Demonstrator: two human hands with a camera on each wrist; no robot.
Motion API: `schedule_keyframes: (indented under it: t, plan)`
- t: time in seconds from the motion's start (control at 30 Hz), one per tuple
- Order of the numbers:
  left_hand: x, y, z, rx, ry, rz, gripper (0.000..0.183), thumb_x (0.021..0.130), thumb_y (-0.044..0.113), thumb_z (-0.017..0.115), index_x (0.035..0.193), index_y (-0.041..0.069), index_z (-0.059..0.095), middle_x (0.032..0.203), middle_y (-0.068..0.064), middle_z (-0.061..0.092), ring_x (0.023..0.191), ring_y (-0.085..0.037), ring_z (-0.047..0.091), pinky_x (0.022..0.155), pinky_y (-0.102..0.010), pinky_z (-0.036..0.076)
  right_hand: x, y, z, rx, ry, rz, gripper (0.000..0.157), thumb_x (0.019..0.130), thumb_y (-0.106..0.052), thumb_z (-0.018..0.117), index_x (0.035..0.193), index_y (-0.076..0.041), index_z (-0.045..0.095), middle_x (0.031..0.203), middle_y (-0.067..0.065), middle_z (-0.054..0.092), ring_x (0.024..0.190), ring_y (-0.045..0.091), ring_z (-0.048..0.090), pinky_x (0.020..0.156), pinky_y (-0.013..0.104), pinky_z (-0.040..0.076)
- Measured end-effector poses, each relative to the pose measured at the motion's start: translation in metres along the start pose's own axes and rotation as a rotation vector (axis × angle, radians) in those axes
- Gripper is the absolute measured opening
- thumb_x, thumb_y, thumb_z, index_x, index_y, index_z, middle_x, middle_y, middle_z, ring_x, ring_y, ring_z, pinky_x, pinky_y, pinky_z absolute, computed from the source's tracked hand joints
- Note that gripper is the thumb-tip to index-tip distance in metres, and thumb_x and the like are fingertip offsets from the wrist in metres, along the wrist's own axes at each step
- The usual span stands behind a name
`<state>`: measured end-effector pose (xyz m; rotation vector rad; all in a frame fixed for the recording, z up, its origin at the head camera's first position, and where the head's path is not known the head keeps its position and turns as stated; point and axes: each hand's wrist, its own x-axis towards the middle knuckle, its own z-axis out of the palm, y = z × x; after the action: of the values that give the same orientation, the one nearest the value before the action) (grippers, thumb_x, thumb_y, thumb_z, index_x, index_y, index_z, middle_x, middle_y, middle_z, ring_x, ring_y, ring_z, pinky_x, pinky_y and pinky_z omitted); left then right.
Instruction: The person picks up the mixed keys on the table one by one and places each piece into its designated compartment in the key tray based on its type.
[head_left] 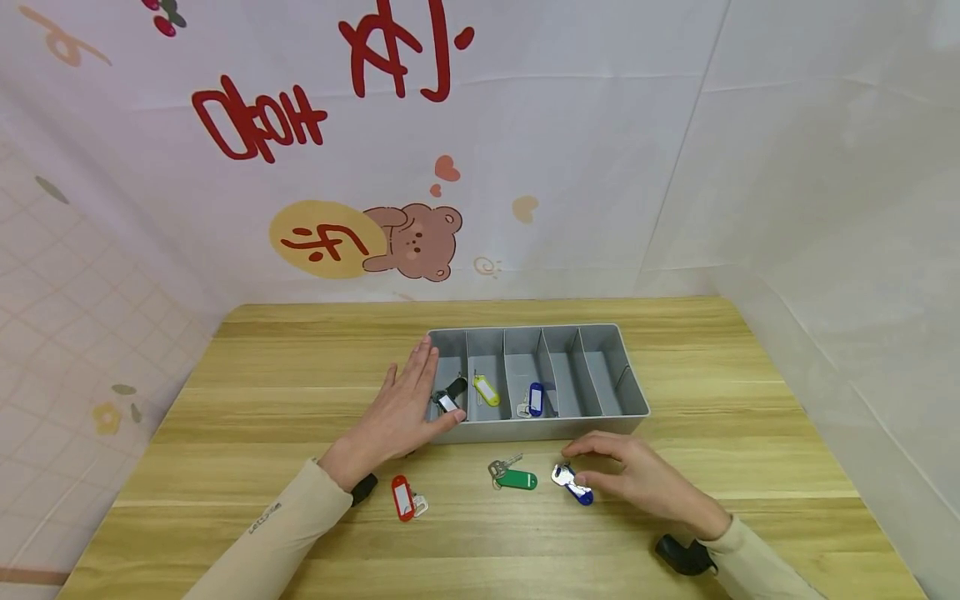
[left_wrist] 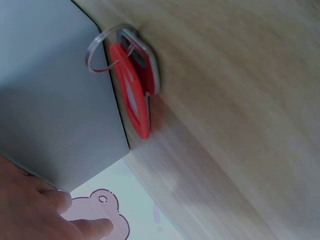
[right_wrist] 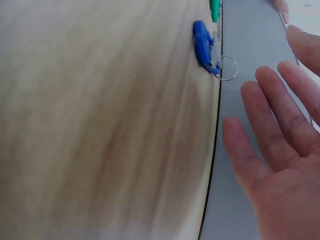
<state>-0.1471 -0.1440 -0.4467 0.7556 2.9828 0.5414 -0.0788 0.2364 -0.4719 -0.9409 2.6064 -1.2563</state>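
My left hand [head_left: 403, 408] rests along the left side of a grey divided tray [head_left: 540, 430], fingers straight, thumb at the front rim. Just over a blue-tagged key [head_left: 579, 493] is my right hand [head_left: 643, 477], thumb and fingers apart and nothing held. In the right wrist view its fingers are spread beside the blue tag [right_wrist: 202, 46], apart from it. A green-tagged key [head_left: 517, 479] lies to the left of the blue one, and a red-tagged key [head_left: 403, 498] farther left, below my left wrist.
Inside the tray, a black-tagged key [head_left: 447, 402] is in the leftmost compartment, a yellow tag [head_left: 487, 391] in the second, another blue tag [head_left: 536, 400] in the third. A printed cloth [head_left: 570, 150] hangs behind the wooden table [head_left: 300, 350].
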Motion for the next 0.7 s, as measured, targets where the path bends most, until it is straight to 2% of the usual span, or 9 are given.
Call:
schedule_keyframes:
  t: [0.27,0.53,0.7]
  plan:
    - [0.0001,0.0001,0.0002,0.005,-0.008,-0.002,0.108,0.096,0.074,0.049,0.163,-0.003,0.013,0.173,-0.012,-0.006,0.159,-0.027,0.000,0.121,-0.065,0.014,0.0034,0.0055,0.0040,-0.034,-0.021,0.047,0.024,0.097,-0.027,0.076,0.119,-0.019,0.075,0.116,-0.011,0.073,0.107,0.011,0.067,0.094,0.032,0.055]
    - [-0.0006,-0.0003,0.0004,0.004,-0.007,-0.001,0.108,0.096,0.073,0.050,0.163,-0.004,0.012,0.173,-0.013,-0.006,0.159,-0.027,0.000,0.121,-0.066,0.014,0.0054,0.0077,0.0048,-0.015,-0.046,0.080,0.021,0.096,-0.022,0.076,0.116,-0.016,0.075,0.114,-0.007,0.073,0.099,0.011,0.069,0.088,0.030,0.058]
    - [0.0000,-0.0002,0.0003,0.012,-0.008,-0.001,0.108,0.096,0.074,0.049,0.163,-0.003,0.012,0.173,-0.012,-0.006,0.159,-0.026,-0.001,0.121,-0.066,0.015,0.0069,0.0081,0.0061,-0.051,-0.057,0.084,0.019,0.096,-0.020,0.077,0.115,-0.016,0.076,0.111,-0.008,0.073,0.097,0.008,0.067,0.085,0.029,0.058]
